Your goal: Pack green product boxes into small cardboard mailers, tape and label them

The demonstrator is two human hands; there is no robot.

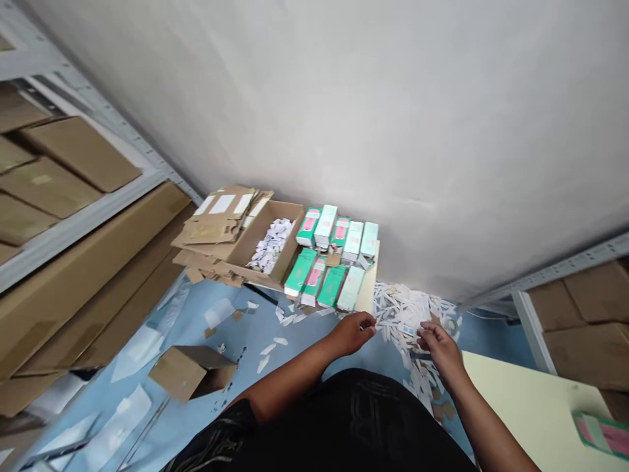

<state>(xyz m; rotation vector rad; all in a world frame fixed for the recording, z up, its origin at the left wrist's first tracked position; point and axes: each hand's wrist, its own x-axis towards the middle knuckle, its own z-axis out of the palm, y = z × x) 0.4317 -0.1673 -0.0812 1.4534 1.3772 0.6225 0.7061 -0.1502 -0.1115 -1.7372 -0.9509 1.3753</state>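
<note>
My left hand [352, 333] hovers near the front edge of a pale board [366, 295], its fingers loosely curled and a gap at the thumb; I see nothing in it. To the right, my right hand [439, 347] is held with bent fingers apart, above white paper strips [400, 308] heaped on the floor. A small blue-and-white piece [409, 330] shows just left of its fingertips; whether they touch it I cannot tell. Green boxes [301, 272] and pale mint boxes [350, 288], several of each, stand in two rows on the board.
Left of the boxes is an open carton [291, 259] with paper scraps [273, 244], beside flattened cardboard [216, 223]. Another carton [179, 373] lies on the blue floor [250, 357]. A cream tabletop [521, 400] bears a green-and-pink box [602, 434]. Racks with cartons [73, 157] flank both sides.
</note>
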